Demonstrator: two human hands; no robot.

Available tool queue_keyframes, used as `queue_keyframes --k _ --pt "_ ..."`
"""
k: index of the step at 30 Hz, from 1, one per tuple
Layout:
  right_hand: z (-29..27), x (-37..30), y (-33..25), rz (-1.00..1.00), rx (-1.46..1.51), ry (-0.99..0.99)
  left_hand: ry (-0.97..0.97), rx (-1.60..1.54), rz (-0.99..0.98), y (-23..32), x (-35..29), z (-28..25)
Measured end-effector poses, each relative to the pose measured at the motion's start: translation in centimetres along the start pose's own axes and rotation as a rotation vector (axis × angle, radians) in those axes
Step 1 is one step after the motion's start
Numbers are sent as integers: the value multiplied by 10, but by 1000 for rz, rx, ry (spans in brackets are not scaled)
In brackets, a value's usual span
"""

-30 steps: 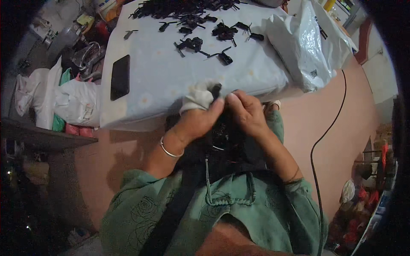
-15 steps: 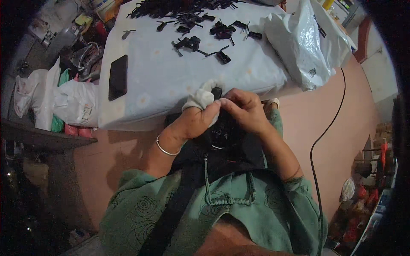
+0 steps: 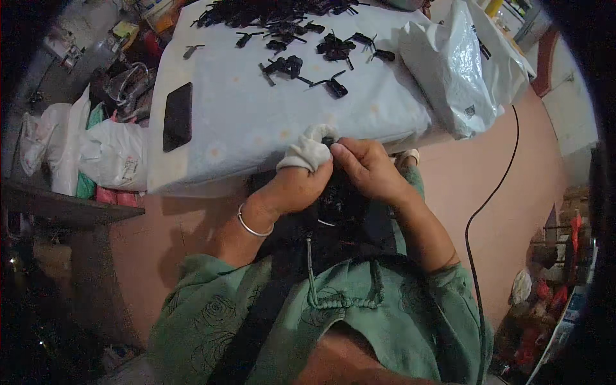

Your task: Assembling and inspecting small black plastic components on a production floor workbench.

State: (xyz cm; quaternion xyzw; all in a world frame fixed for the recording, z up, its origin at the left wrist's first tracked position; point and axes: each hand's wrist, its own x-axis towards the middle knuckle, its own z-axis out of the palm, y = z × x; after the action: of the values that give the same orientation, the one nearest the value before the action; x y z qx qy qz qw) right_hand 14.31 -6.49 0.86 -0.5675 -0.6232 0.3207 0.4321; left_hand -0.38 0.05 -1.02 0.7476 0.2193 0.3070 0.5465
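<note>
White cloth (image 3: 307, 152), perhaps part of a glove, covers the fingers of my left hand (image 3: 296, 186). That hand is closed round a small black part (image 3: 328, 140), whose dark end shows above the fingertips. Against it, my right hand (image 3: 374, 168) is pinched, with thumb and forefinger meeting at the part. Most of the part is hidden by the fingers, so its exact kind cannot be made out. Below both hands, a dark container of shiny black pieces (image 3: 337, 202) rests at my lap. Several black plastic parts with thin arms (image 3: 282, 66) are scattered over the table.
The table (image 3: 237, 115) has a pale flowered cover and carries a dark phone (image 3: 178, 117) at its left. A larger heap of black parts (image 3: 256, 11) lies at the far edge. A white plastic bag (image 3: 449, 77) stands right, and a black cable (image 3: 471, 244) runs along the floor.
My left thumb has drawn back lower, and the cloth-covered fingers now wrap further over the black part. My right fingers have closed in tighter beside it.
</note>
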Motion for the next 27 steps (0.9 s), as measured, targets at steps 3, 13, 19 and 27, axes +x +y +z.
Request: queue_keyframes --k 3,13,19,27 --pt "12 0 11 45 109 8 121 371 417 5 2 1" --pt "-27 49 32 62 -544 320 92 601 414 9 16 -26" --pt "-27 70 47 2 -752 230 127 580 306 6 31 -33" --pt "-29 14 1 -113 -317 -146 -306 268 83 10 22 -31"
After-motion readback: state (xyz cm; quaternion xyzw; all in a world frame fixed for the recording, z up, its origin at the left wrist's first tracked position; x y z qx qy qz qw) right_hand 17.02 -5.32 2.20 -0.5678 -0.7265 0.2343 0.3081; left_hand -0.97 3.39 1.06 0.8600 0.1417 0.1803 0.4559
